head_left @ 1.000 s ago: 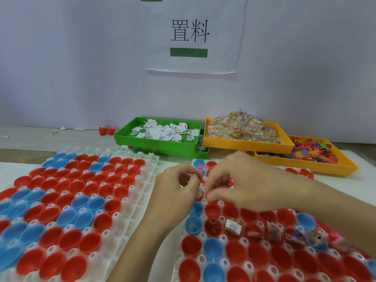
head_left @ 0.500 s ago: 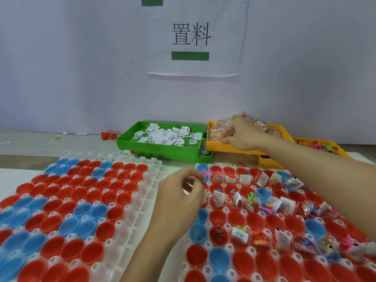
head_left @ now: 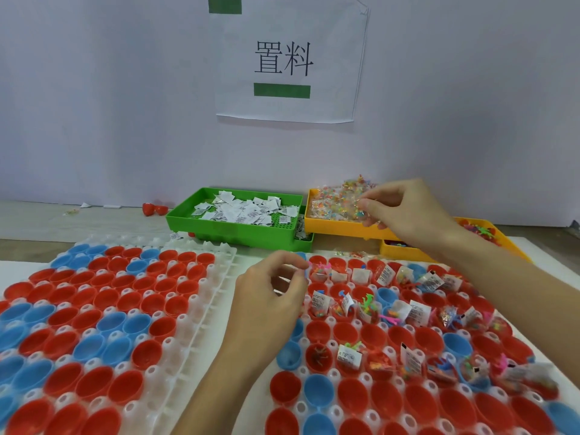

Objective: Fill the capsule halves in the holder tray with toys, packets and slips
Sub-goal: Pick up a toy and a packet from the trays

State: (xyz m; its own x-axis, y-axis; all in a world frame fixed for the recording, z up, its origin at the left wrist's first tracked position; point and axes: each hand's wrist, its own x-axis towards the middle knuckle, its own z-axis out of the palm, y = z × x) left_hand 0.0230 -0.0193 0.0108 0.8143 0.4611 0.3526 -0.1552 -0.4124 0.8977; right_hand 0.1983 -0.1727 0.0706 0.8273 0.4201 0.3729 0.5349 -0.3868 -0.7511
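Head view: two white plastic holder trays lie side by side in front of me; three supply trays stand behind them against the wall.
Left holder tray [head_left: 201,296]: white moulded plastic, loaded with red and blue capsule halves, all bare as far as I can see. Judged as queued for a later pass.
Right holder tray [head_left: 367,379]: same moulding, directly under my hands so both can reach it. Its far rows of red and blue capsule halves [head_left: 345,334] carry toys, packets and slips; several cups in the third row and all the near rows are unfilled.
Green slip tray [head_left: 232,229]: rectangular plastic, heaped with white folded paper slips [head_left: 241,210], set just behind the holders.
Yellow packet tray [head_left: 342,226]: holds clear packets of coloured beads [head_left: 337,202], beside the green one.
Second yellow tray [head_left: 502,243]: multicoloured small plastic toys, mostly hidden by my right forearm.
Right hand [head_left: 411,211]: reached over the packet tray, fingertips pinching a clear packet; judged mid-pick.
Left hand [head_left: 270,296]: hovers at the right holder's left edge, fingers curled toward the thumb; I cannot tell whether it holds anything.
Obstruction: my right forearm crosses the filled rows, so the return path should stay high.
Stray: red capsule pieces [head_left: 155,209] on the table left of the green tray.
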